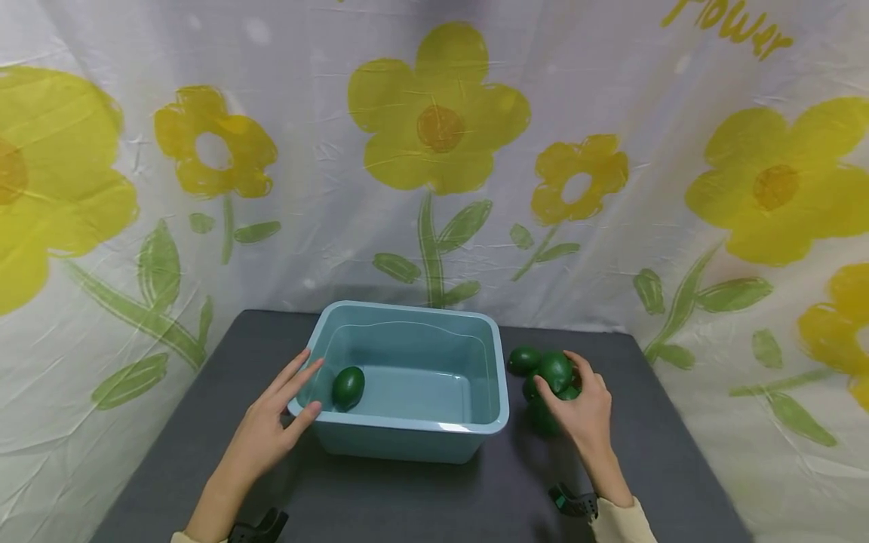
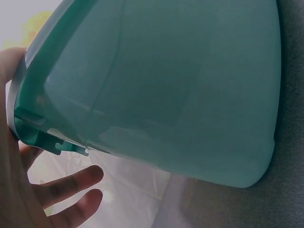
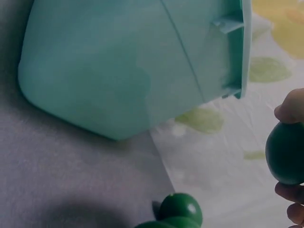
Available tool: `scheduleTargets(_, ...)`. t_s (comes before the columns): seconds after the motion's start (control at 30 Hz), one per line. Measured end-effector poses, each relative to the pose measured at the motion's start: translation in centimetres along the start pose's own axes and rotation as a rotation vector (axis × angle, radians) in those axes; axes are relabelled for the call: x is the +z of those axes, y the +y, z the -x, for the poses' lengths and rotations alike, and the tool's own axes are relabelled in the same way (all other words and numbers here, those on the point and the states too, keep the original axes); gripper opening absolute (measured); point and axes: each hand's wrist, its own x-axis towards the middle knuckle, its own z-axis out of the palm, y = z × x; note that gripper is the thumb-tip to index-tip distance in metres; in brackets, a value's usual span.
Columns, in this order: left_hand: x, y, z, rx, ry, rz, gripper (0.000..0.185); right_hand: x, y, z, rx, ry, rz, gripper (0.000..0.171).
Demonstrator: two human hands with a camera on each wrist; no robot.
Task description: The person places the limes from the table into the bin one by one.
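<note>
A light blue plastic tub (image 1: 486, 377) stands mid-table, with one dark green avocado (image 1: 348, 387) lying inside at its left end. My left hand (image 1: 285, 411) rests on the tub's left front corner, thumb on the rim and fingers (image 2: 71, 185) straight along the outer wall (image 2: 190, 85). Right of the tub lies a small pile of green avocados (image 1: 524, 360). My right hand (image 1: 577, 403) grips one avocado (image 1: 556, 370) just above that pile; the right wrist view shows it (image 3: 285, 152) pinched between fingertips, with others (image 3: 179, 209) below on the table.
The grey table (image 1: 434, 498) ends at a white cloth backdrop with yellow flowers (image 1: 437, 113) close behind the tub. The table's left and right edges fall off to the cloth on both sides.
</note>
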Motion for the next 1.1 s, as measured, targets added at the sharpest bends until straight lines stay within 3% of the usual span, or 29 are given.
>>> scheduleTargets(0.73,0.0,-0.1,-0.1,-0.002,0.0,-0.008,0.067,1.4,-2.8,-1.5,-0.069,0.012,-0.107,0.062)
scheduleTargets(1.1,0.1,0.0,0.0,-0.001,0.004,-0.012,0.068,2.1,-3.8,-1.7,-0.07,0.013,-0.105,0.063)
